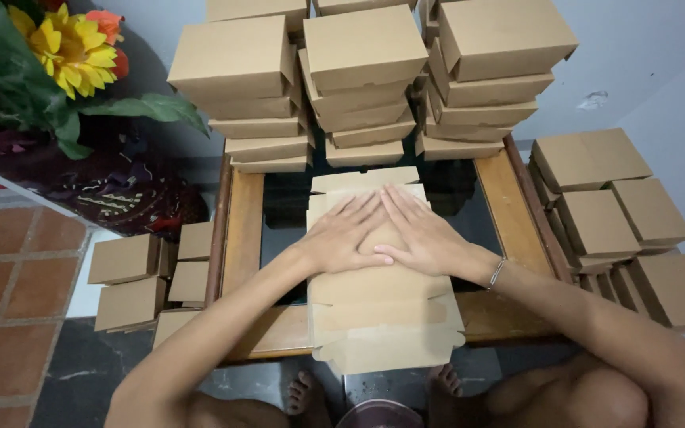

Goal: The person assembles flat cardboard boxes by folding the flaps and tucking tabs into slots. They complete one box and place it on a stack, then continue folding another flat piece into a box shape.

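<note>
Across the far half of the worktop [243, 230], a low wooden frame with a dark glass middle, stand three tall stacks of folded boxes [366, 87], plain brown cardboard, each box shut and set a little askew on the one below. They are pushed to the back edge, which leaves the near glass bare for work. What is inside them cannot be seen, since every lid is down.

Right of the worktop a second group, the side boxes [620, 222], is piled in leaning rows, well apart from the glass. On the tiled floor [9, 261] to the left sits a smaller cluster, the floor boxes [132, 277], also closed and stacked two high, just beside the wooden frame. A bunch of flowers [69, 43], yellow and orange with broad green leaves, fills the upper left corner above a dark patterned cloth [112, 198].

Nearest the person lies the flat cardboard sheet [382, 317], an unfolded box blank reaching from the middle of the glass over the near edge. Its creases and side flaps show, and it holds nothing.

Both hands press down on the upper part of that sheet. The left hand [342, 238] and right hand [422, 234] lie open, palms flat, fingers spread forward, thumbs touching, gripping nothing; they seem to hold the sheet flat along a fold. A thin bracelet [497, 272] circles the right wrist.
</note>
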